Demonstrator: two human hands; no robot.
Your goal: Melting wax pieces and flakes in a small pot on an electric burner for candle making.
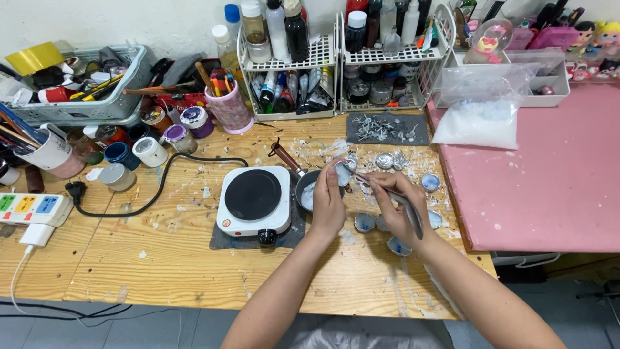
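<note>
My left hand (327, 201) holds a small silvery foil cup (342, 172) over a little dark pot (306, 191) with a brown handle. My right hand (395, 207) grips long metal tweezers (387, 194) whose tips reach into that foil cup. The pot sits just right of a white single-burner hot plate (253, 199) on a dark mat. Several small foil cups filled with pale blue stuff (430, 181) lie on the wooden table (161, 258) around and under my right hand.
A pink mat (549, 181) covers the right side, with a plastic bag of white flakes (481, 119) on it. White wire racks of bottles (310, 58) stand at the back. Paint jars (148, 150), cups of brushes, a basket and a power strip (32, 208) crowd the left.
</note>
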